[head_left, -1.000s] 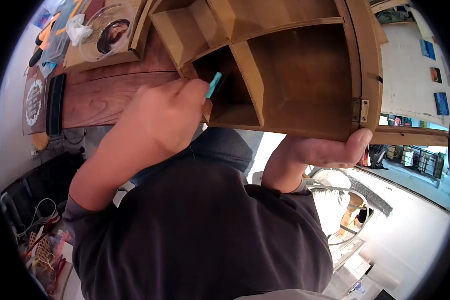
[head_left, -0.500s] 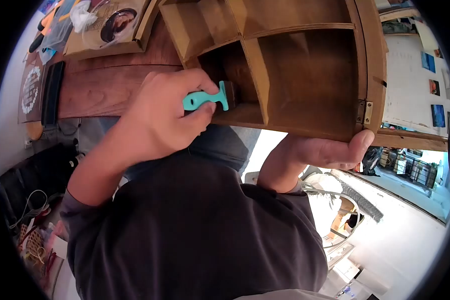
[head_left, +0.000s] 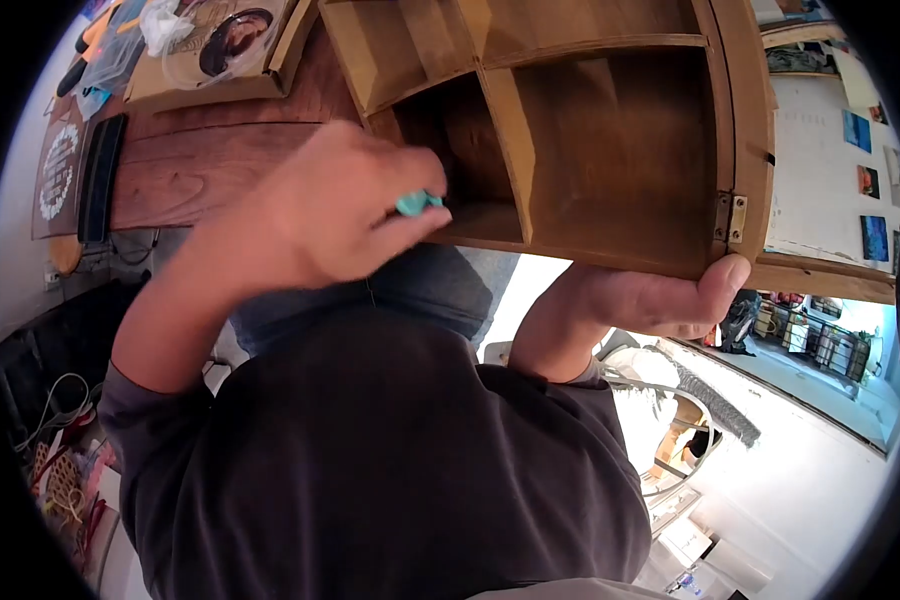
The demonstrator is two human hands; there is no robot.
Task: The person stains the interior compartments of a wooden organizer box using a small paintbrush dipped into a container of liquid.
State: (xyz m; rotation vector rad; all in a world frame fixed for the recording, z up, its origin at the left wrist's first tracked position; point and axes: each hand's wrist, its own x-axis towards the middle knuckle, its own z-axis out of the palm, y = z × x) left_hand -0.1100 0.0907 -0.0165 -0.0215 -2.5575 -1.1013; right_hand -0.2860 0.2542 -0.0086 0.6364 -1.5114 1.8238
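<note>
My left hand is closed around a small teal-handled tool. Only part of its handle shows between finger and thumb, and the working end is hidden. The hand is at the mouth of a lower-left compartment of a brown wooden compartment box. My right hand grips the lower edge of this box from below, its thumb by the corner near a brass hinge. The box is tilted, its open side facing me.
A reddish wooden table lies left of the box. On it are a cardboard box with a clear plastic container, and a dark strip. Cables and clutter fill the lower left. Small pictures hang on the right wall.
My left hand has shifted slightly left and turned, so less of the teal tool shows and its T-shaped head is out of sight. My right hand stays on the box's edge.
</note>
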